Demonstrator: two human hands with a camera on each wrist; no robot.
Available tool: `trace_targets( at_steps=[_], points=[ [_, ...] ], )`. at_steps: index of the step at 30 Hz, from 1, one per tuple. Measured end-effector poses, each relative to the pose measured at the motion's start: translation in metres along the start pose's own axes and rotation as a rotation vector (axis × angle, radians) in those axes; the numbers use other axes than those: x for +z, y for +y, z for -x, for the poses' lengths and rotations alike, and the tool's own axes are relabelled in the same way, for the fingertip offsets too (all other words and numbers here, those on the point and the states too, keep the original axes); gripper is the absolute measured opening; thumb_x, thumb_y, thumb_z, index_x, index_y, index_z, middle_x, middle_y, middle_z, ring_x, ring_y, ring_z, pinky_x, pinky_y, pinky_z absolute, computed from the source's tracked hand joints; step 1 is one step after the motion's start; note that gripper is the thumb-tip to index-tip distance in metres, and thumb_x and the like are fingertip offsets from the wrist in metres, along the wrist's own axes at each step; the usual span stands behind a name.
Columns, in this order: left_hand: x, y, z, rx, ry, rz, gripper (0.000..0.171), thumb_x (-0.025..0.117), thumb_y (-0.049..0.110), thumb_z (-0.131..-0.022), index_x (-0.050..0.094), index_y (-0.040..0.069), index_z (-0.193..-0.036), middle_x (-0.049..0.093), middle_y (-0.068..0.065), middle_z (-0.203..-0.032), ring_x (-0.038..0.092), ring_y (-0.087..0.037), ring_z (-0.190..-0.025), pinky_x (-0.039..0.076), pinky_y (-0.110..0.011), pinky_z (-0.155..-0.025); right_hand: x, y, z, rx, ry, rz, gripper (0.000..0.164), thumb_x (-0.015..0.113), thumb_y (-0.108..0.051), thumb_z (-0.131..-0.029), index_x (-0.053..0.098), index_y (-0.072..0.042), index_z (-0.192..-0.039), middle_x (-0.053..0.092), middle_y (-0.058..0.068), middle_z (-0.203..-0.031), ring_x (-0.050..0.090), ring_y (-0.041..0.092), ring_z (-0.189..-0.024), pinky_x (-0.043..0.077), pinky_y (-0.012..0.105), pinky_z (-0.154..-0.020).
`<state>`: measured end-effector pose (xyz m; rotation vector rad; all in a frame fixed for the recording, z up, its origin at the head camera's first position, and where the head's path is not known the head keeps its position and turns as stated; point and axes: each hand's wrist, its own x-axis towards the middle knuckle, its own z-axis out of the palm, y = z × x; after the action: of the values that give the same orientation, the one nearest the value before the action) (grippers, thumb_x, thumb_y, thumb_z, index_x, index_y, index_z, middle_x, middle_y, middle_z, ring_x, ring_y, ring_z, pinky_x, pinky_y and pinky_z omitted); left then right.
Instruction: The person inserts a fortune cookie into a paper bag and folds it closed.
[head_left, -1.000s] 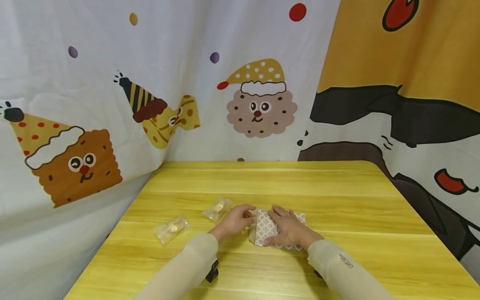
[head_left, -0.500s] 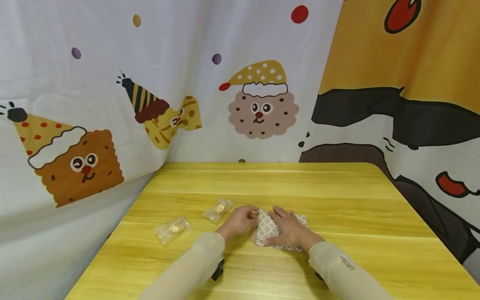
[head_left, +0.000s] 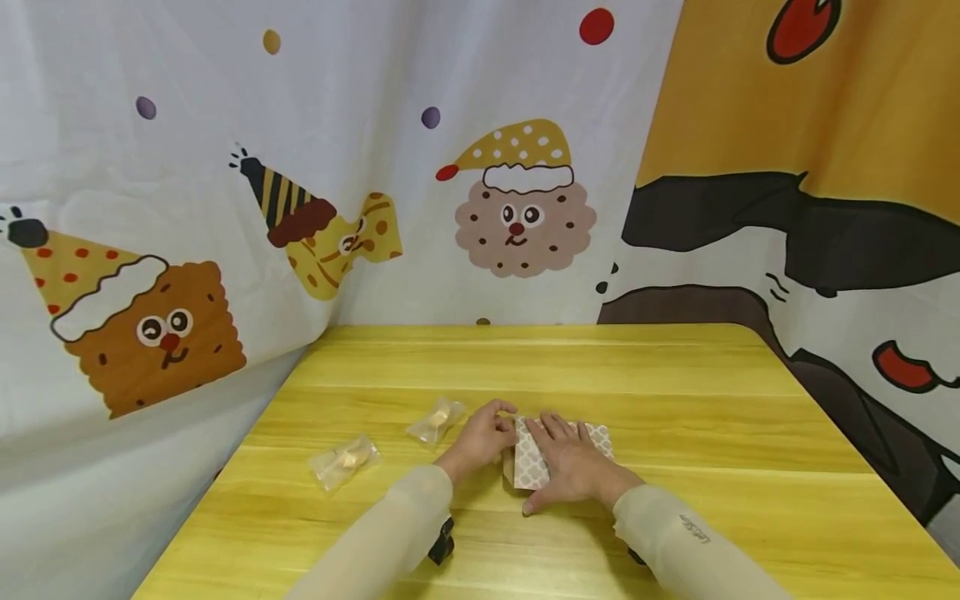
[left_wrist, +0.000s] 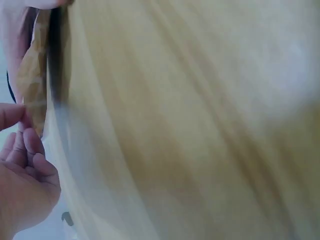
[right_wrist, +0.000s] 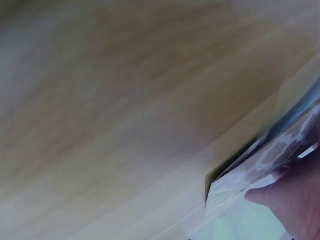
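Note:
A beige paper bag (head_left: 529,463) with a white lattice pattern lies on the table in the head view, its plain brown side showing at the left. My left hand (head_left: 482,436) is at that left end. In the left wrist view its thumb and fingertips pinch the brown paper edge of the bag (left_wrist: 35,82). My right hand (head_left: 576,467) rests on top of the bag with fingers spread, covering much of it. Its thumb reaches past the near edge. In the right wrist view the bag (right_wrist: 257,167) appears as a thin, layered slab beside the right hand (right_wrist: 295,197).
Two clear plastic packets, a nearer one (head_left: 345,460) and a farther one (head_left: 437,418), each with a small golden-tan piece inside, lie left of my hands. The wood-patterned table (head_left: 525,367) ends at a printed cartoon curtain (head_left: 390,100) behind.
My left hand has shifted slightly right along the bag's end. On the right hand, the fingers have spread wider and the thumb has slid toward me, past the bag's near edge.

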<state>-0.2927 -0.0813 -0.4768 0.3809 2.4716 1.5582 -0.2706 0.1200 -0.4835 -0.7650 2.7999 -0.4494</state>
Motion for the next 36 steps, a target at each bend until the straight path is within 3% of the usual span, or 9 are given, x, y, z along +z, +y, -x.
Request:
trace_targets(
  at_steps=[11, 19, 23, 27, 31, 36],
  points=[
    [-0.009, 0.004, 0.001, 0.013, -0.031, 0.076, 0.043, 0.064, -0.001, -0.094, 0.05, 0.0, -0.134, 0.064, -0.005, -0.085, 0.054, -0.018, -0.067, 0.042, -0.024, -0.055, -0.006, -0.003, -0.002, -0.003, 0.001, -0.083, 0.137, 0.083, -0.072, -0.058, 0.014, -0.014, -0.16, 0.018, 0.021, -0.16, 0.016, 0.04, -0.147, 0.008, 0.064, -0.115],
    [-0.014, 0.004, -0.001, 0.042, -0.026, 0.07, 0.042, 0.064, -0.001, -0.094, 0.05, 0.0, -0.133, 0.065, -0.006, -0.086, 0.058, -0.02, -0.072, 0.047, -0.03, -0.062, -0.01, -0.006, 0.0, 0.04, -0.046, -0.198, 0.136, 0.086, -0.066, -0.06, 0.01, -0.016, -0.161, 0.011, 0.022, -0.162, 0.011, 0.044, -0.147, 0.004, 0.063, -0.116],
    [-0.015, 0.005, 0.0, 0.041, -0.03, 0.055, 0.04, 0.064, 0.002, -0.095, 0.052, 0.004, -0.133, 0.066, -0.004, -0.087, 0.06, -0.024, -0.074, 0.048, -0.029, -0.062, -0.009, -0.004, -0.002, 0.009, -0.021, -0.167, 0.134, 0.085, -0.066, -0.062, 0.012, -0.012, -0.16, 0.021, 0.022, -0.158, 0.019, 0.045, -0.144, 0.007, 0.066, -0.114],
    [-0.016, 0.004, 0.002, 0.084, -0.043, -0.033, 0.042, 0.066, 0.004, -0.094, 0.054, 0.004, -0.134, 0.066, -0.002, -0.094, 0.062, -0.022, -0.085, 0.052, -0.031, -0.071, -0.008, -0.001, -0.004, 0.015, 0.037, -0.13, 0.129, 0.084, -0.066, -0.064, 0.016, -0.013, -0.16, 0.03, 0.021, -0.153, 0.029, 0.043, -0.14, 0.012, 0.066, -0.113],
    [-0.019, -0.002, 0.005, 0.14, -0.06, -0.215, 0.045, 0.073, 0.006, -0.09, 0.057, 0.005, -0.132, 0.065, -0.005, -0.111, 0.059, -0.023, -0.103, 0.052, -0.037, -0.088, -0.009, 0.004, -0.005, 0.035, 0.088, -0.132, 0.127, 0.085, -0.062, -0.065, 0.017, -0.015, -0.16, 0.034, 0.02, -0.151, 0.035, 0.041, -0.137, 0.013, 0.064, -0.114],
    [-0.021, -0.009, 0.01, 0.123, -0.079, -0.306, 0.031, 0.075, 0.008, -0.089, 0.063, 0.01, -0.118, 0.057, -0.007, -0.116, 0.056, -0.024, -0.103, 0.05, -0.04, -0.087, -0.01, 0.008, -0.005, 0.027, 0.109, -0.128, 0.125, 0.085, -0.059, -0.067, 0.016, -0.014, -0.16, 0.033, 0.019, -0.15, 0.035, 0.039, -0.137, 0.01, 0.064, -0.115]
  ],
)
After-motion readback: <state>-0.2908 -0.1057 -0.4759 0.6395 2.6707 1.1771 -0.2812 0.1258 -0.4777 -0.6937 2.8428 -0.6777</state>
